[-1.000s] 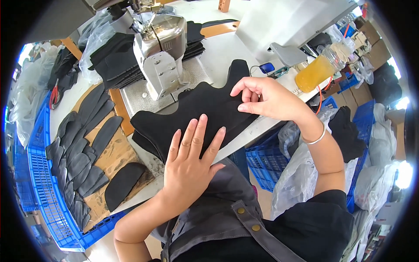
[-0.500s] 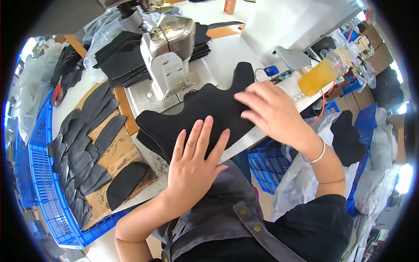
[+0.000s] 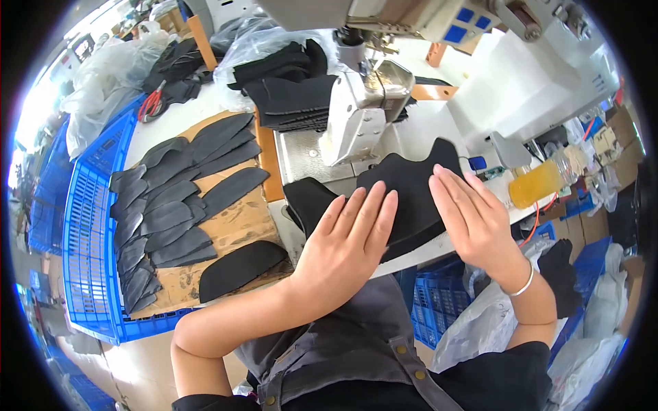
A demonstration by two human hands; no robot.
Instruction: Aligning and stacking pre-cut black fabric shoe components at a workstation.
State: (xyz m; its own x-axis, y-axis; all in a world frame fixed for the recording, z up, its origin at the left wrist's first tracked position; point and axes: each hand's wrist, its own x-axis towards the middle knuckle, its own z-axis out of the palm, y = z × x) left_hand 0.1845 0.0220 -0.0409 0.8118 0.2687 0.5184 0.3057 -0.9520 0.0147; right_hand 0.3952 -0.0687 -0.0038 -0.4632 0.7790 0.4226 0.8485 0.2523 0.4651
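A black fabric piece [image 3: 404, 195] with a wavy cut outline lies flat on the white tabletop [image 3: 439, 130], directly in front of the sewing machine [image 3: 360, 103] and at the near edge of the work surface. The left hand [image 3: 346, 243] rests palm down on the near left part of this piece, fingers straight and close together, clamped on nothing. The right hand [image 3: 473, 219] lies flat on the right part of the same piece, fingers extended and pointing away from the person, likewise gripping nothing; a thin bracelet [image 3: 519, 288] sits on that wrist. The two hands are near each other but apart, with bare fabric showing between them. Behind the machine sits a stack of black fabric pieces [image 3: 288, 92], partly against clear plastic bags [image 3: 113, 75]. To the person's left, a sheet of brown cardboard [image 3: 236, 222] carries a fanned row of long dark leaf-shaped cut pieces [image 3: 171, 212] (their count cannot be told with certainty), with one broader oval piece [image 3: 240, 268] lying apart nearest the person. A blue plastic crate [image 3: 86, 240] borders the cardboard on the far left. Red-handled scissors [image 3: 151, 106] lie on the tabletop beyond the cardboard. To the right stands a clear bottle of yellow liquid [image 3: 541, 183], just beside the tabletop edge.
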